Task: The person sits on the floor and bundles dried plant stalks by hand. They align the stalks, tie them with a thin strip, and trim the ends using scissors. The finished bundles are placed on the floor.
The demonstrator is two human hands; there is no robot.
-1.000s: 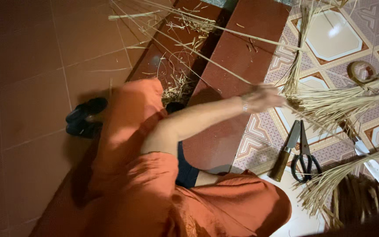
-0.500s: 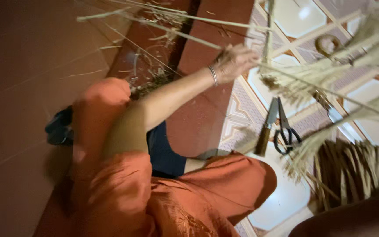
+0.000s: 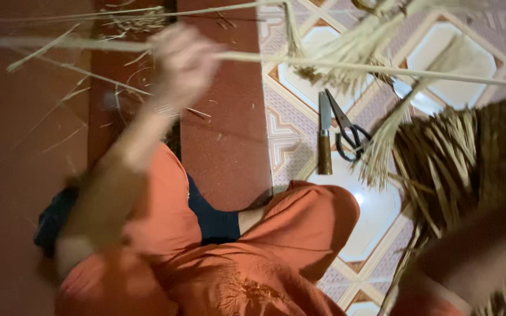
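My left hand, blurred by motion, is raised at the top and closed on a long pale straw stalk that runs across the whole view. More loose straw fans out above the stalk. At the right, close to the camera, hangs a thick brown straw bundle. My right arm crosses under it as a dark blur, and my right hand sits at the bundle's lower end with its fingers mostly hidden. My knees in orange cloth fill the bottom.
A knife with a wooden handle and black scissors lie side by side on the patterned tile floor. A red step runs down the middle. Straw scraps litter the red floor at the top left.
My left hand has swept leftward along the stalk, still gripping it. The view has shifted, so the straw bundle now looms larger at the right.
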